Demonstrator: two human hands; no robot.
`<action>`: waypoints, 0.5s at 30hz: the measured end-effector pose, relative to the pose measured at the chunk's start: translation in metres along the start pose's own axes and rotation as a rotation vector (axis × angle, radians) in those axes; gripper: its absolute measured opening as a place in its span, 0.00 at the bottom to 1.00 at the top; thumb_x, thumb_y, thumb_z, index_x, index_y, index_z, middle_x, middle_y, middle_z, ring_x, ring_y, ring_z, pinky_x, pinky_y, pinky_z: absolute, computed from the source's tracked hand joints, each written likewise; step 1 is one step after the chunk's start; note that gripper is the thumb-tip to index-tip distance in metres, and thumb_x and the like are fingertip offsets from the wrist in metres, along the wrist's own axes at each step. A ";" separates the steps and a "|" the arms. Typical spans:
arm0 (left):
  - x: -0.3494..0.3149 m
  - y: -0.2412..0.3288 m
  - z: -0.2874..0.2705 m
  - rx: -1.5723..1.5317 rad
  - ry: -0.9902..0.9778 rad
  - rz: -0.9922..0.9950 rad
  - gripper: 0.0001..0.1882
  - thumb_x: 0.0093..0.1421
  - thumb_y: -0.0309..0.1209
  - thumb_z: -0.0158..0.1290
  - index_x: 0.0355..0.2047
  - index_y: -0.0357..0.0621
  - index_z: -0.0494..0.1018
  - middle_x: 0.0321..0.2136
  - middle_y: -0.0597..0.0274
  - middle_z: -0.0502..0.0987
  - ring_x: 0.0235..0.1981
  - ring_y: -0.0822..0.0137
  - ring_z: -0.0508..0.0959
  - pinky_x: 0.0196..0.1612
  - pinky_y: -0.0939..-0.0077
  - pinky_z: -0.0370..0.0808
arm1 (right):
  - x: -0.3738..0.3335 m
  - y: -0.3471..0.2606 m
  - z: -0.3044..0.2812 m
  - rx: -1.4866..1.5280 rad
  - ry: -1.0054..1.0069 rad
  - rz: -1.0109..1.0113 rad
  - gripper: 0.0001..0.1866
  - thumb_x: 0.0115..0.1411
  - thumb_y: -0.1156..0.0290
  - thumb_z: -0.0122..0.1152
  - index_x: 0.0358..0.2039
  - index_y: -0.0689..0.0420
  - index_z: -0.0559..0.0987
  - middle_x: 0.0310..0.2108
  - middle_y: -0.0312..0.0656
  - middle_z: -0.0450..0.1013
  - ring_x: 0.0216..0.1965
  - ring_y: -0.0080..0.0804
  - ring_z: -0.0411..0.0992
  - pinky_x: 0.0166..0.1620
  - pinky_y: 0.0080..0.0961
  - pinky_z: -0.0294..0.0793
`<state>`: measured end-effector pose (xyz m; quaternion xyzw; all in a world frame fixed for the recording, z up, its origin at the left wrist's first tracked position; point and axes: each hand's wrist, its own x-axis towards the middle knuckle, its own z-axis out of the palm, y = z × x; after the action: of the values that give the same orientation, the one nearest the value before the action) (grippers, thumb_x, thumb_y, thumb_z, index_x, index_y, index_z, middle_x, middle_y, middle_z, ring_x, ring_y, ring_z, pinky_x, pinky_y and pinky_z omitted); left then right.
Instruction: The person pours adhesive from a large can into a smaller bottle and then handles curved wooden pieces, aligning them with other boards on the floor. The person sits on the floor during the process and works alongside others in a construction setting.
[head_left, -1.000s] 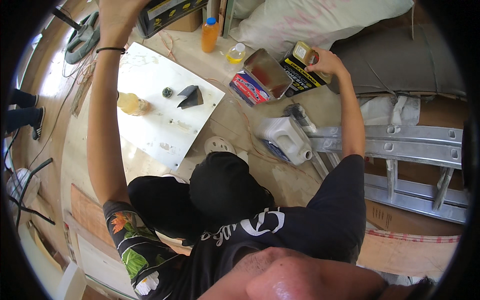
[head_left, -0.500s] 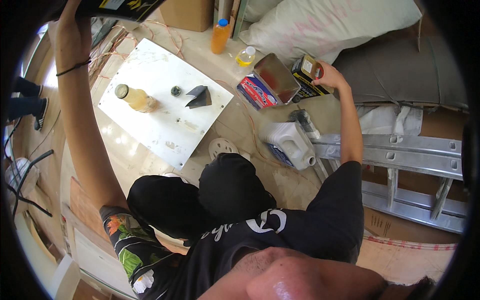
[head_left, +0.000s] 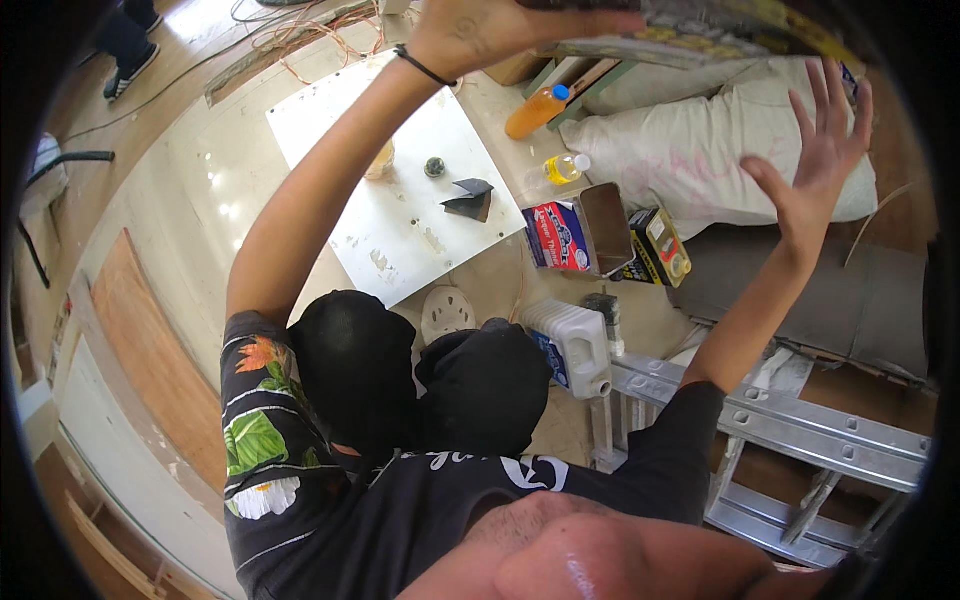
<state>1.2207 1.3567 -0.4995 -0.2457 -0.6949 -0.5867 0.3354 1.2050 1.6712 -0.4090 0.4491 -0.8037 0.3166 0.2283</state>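
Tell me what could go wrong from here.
The black-and-yellow printed container might slip: the left hand holds it while the right hand is spread open. If dropped, it might knock over the small clear bottle of yellow liquid or dent the open red-and-blue printed metal tin on the floor.

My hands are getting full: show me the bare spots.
Bare: the white board at its near corner, below the folded black sheet; the floor between board and wooden panel. Crowded: right of the board, with open tin, jug and ladder.
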 end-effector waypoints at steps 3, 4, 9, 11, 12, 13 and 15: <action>-0.010 -0.014 -0.001 0.113 0.047 0.340 0.29 0.46 0.42 0.70 0.46 0.41 0.77 0.42 0.54 0.80 0.44 0.61 0.79 0.52 0.64 0.74 | 0.037 -0.015 0.033 -0.112 -0.045 0.068 0.50 0.39 0.68 0.82 0.61 0.60 0.63 0.55 0.47 0.69 0.57 0.36 0.66 0.58 0.33 0.66; -0.019 -0.016 -0.017 0.383 0.063 0.494 0.34 0.45 0.44 0.70 0.50 0.41 0.75 0.45 0.54 0.79 0.49 0.55 0.77 0.59 0.59 0.67 | 0.044 -0.016 0.037 -0.120 -0.137 0.126 0.45 0.39 0.72 0.81 0.58 0.61 0.67 0.52 0.45 0.72 0.54 0.34 0.69 0.56 0.32 0.68; -0.041 -0.029 -0.073 0.269 -0.003 0.301 0.45 0.43 0.47 0.69 0.57 0.39 0.65 0.56 0.42 0.66 0.61 0.44 0.62 0.64 0.54 0.57 | 0.034 -0.005 0.061 -0.320 -0.302 0.115 0.31 0.46 0.75 0.76 0.51 0.63 0.75 0.49 0.42 0.75 0.49 0.29 0.72 0.54 0.31 0.70; -0.078 -0.033 -0.076 0.467 0.245 0.210 0.47 0.41 0.45 0.70 0.57 0.39 0.63 0.52 0.44 0.69 0.57 0.46 0.67 0.60 0.56 0.64 | 0.030 -0.007 0.073 -0.398 -0.281 0.070 0.38 0.46 0.73 0.76 0.58 0.61 0.69 0.55 0.43 0.70 0.54 0.34 0.69 0.58 0.35 0.67; -0.111 -0.032 -0.099 0.516 0.178 0.048 0.52 0.38 0.49 0.72 0.60 0.39 0.61 0.55 0.44 0.67 0.59 0.49 0.67 0.62 0.57 0.64 | 0.031 -0.012 0.080 -0.333 -0.237 -0.104 0.44 0.44 0.71 0.76 0.62 0.60 0.64 0.58 0.45 0.67 0.57 0.39 0.67 0.60 0.37 0.65; -0.137 -0.033 -0.113 0.559 0.107 -0.112 0.58 0.35 0.54 0.73 0.62 0.40 0.59 0.59 0.44 0.66 0.62 0.52 0.66 0.63 0.58 0.63 | 0.033 -0.018 0.087 -0.230 -0.142 -0.165 0.49 0.41 0.72 0.77 0.64 0.59 0.60 0.60 0.46 0.65 0.58 0.43 0.65 0.61 0.38 0.64; -0.179 -0.048 -0.103 0.373 -0.004 -0.393 0.70 0.30 0.57 0.73 0.68 0.44 0.46 0.66 0.46 0.53 0.68 0.50 0.54 0.68 0.53 0.54 | 0.038 -0.034 0.101 -0.384 -0.163 -0.200 0.54 0.38 0.75 0.76 0.66 0.57 0.58 0.61 0.47 0.62 0.59 0.48 0.64 0.60 0.40 0.65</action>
<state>1.3208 1.2554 -0.6568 -0.0410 -0.8259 -0.5020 0.2532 1.2073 1.5632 -0.4443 0.4988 -0.8166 0.0963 0.2741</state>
